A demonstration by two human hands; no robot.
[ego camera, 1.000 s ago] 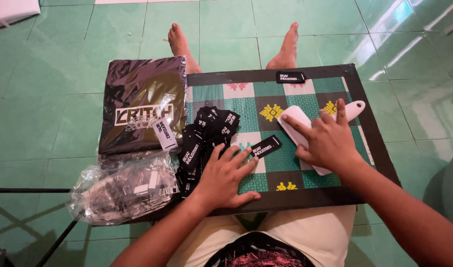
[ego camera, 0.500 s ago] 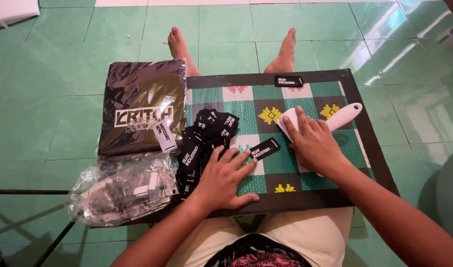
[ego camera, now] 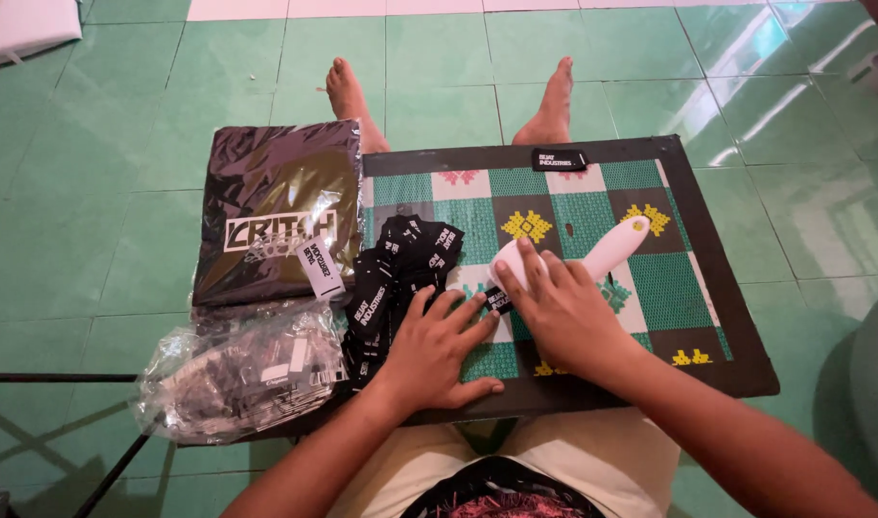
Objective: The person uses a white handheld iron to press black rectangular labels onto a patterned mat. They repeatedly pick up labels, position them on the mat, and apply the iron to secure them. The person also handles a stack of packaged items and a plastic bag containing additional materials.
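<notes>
My left hand (ego camera: 437, 347) lies flat with fingers spread on the patterned board (ego camera: 690, 192), beside a pile of black labels (ego camera: 393, 278). Right of it, my right hand (ego camera: 561, 309) presses on a white scraper tool (ego camera: 604, 251) whose handle points up and right. Its fingers also touch a single black label (ego camera: 497, 300) that lies between the two hands. The scraper's wide end is mostly hidden under my right hand.
A folded dark shirt in a clear bag (ego camera: 276, 206) lies left of the board. Below it sits a clear plastic bag of small parts (ego camera: 235, 374). One black label (ego camera: 559, 159) rests at the board's far edge. My bare feet (ego camera: 348, 91) rest on green floor tiles.
My right hand has slid left with the white scraper toward the single black label and my left hand. The left hand has stayed flat in place.
</notes>
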